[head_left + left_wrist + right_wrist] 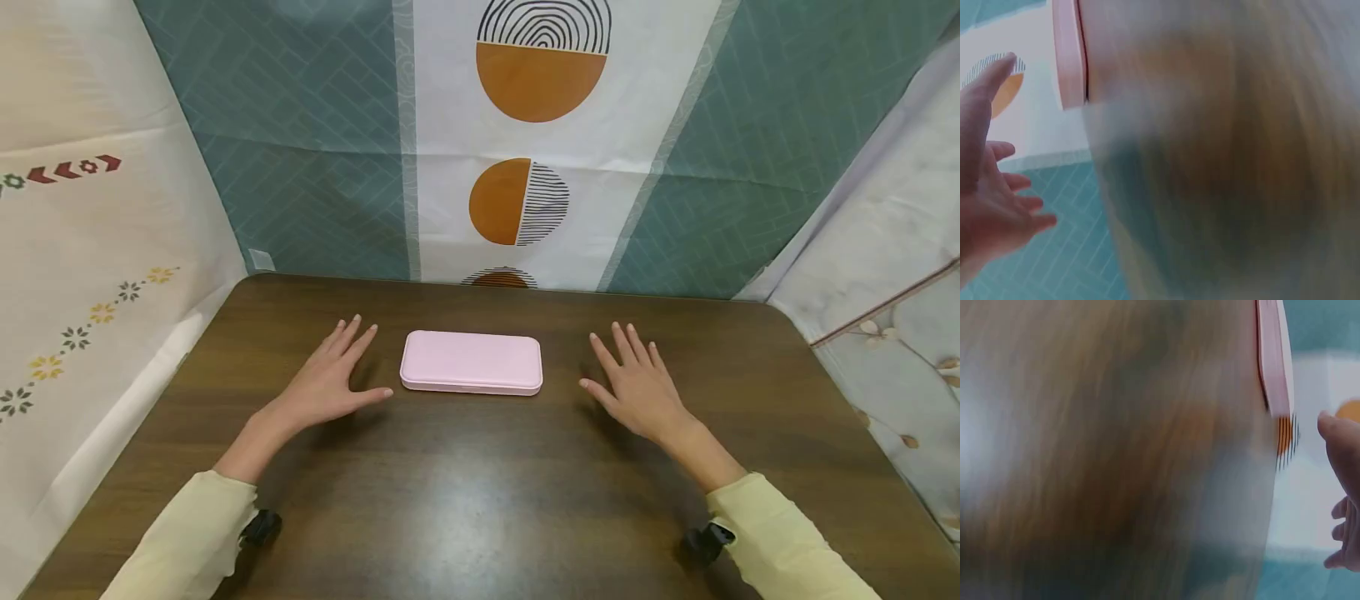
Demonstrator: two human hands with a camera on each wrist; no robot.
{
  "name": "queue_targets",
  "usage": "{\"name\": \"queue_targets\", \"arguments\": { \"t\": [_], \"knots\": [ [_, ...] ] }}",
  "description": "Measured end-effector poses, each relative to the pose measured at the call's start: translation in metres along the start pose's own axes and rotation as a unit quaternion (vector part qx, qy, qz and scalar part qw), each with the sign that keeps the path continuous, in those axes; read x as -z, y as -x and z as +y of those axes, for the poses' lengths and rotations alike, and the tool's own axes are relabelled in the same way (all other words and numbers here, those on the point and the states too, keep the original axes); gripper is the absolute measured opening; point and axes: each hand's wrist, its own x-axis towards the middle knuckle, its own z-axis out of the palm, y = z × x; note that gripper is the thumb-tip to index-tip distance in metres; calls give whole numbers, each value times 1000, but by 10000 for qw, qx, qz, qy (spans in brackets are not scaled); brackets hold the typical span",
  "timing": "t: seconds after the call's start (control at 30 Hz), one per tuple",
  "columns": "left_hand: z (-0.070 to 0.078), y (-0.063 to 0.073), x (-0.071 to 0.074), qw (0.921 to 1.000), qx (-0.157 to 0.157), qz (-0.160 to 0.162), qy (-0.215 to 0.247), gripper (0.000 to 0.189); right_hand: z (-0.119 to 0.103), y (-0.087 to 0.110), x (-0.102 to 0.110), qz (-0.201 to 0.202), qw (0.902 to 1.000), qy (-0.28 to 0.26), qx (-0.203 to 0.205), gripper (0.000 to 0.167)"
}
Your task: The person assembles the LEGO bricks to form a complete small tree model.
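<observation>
A pink, flat case with rounded corners (471,360), like a pencil case, lies closed on the brown table (450,467). To its left my left hand (326,379) is spread, the thumb pointing toward the case's near left corner with a small gap. My right hand (637,387) is on the other side, fingers spread and farther from the case. Neither hand holds anything. In the left wrist view the case's end (1070,56) shows beyond the thumb; the right wrist view has its other end (1274,356) near the top.
Behind the table's far edge hangs a teal and white cloth (442,200) with orange half circles. Pale patterned cloths hang at the left (97,250) and right (900,333). Dark wrist devices (261,527) sit below both sleeves.
</observation>
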Motion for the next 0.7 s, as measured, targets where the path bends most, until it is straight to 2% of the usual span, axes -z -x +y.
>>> {"name": "queue_targets", "arguments": {
  "t": [0.07,0.17,0.27,0.33,0.47,0.57,0.7],
  "knots": [
    [3,-5,-7,9982,-31,-83,587,100,-12,-2,-3,90,9997,-104,220,67],
    [6,-14,-17,9912,-63,-229,1304,102,-31,-8,-7,230,9970,-108,726,63],
    [7,-27,-25,9842,-114,-324,1734,105,-49,-16,-11,288,9912,-6,1296,60],
    [7,-35,-28,9803,-167,-369,1935,107,-59,-22,-14,263,9867,36,1602,59],
    [7,-49,-34,9729,-67,-565,2242,112,-75,-37,-18,158,9790,106,2028,60],
    [6,-56,-38,9689,131,-722,2362,116,-84,-50,-19,91,9753,125,2203,60],
    [4,-61,-43,9679,396,-794,2352,120,-93,-64,-20,-147,9745,-10,2241,64]
  ]
}}
